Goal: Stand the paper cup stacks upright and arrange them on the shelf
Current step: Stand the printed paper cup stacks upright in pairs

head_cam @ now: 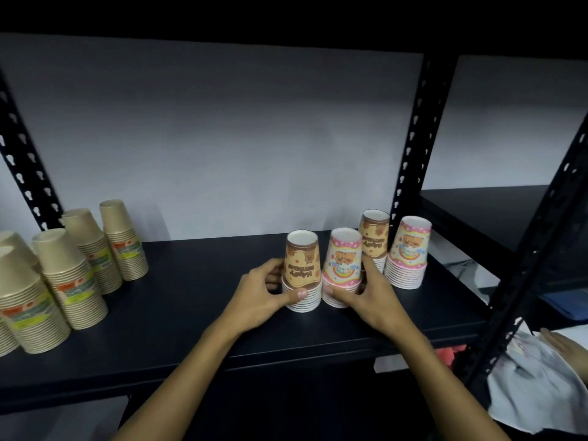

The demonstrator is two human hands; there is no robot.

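- Left hand [265, 292]: curled around the lower rims of the brown cartoon cup stack [302, 273], thumb across the front of the white rims, fingers wrapped behind its left side.
- Right hand [366, 291]: curled around the lower rims of the pink cartoon cup stack [342, 270], thumb on the front left of the rims, fingers reaching up behind its right side.
- Both held stacks: standing mouth-down on the black shelf board [191, 297], bases up, side by side and touching or nearly touching at the rims; located between the two hands, brown stack on the left, pink stack on the right.
- Second brown cartoon stack [375, 237]: mouth-down, directly behind the right hand's fingers, nearer the wall; lower rims partly hidden by those fingers.
- Second pink cartoon stack [409, 254]: mouth-down, just right of the right hand, beside the second brown stack, close to the perforated black upright [413, 135].
- Kraft-coloured cup stacks [73, 281]: several, mouth-down with green and orange printed bands, grouped at the left end of the same board, well apart from both hands.
- White wall panel [222, 138]: behind the shelf.
- Adjacent shelf unit [477, 205]: right of the upright, board dark.
- Another person's hand [569, 348]: at the right edge, resting on pale fabric or plastic [534, 386]; details blurred.
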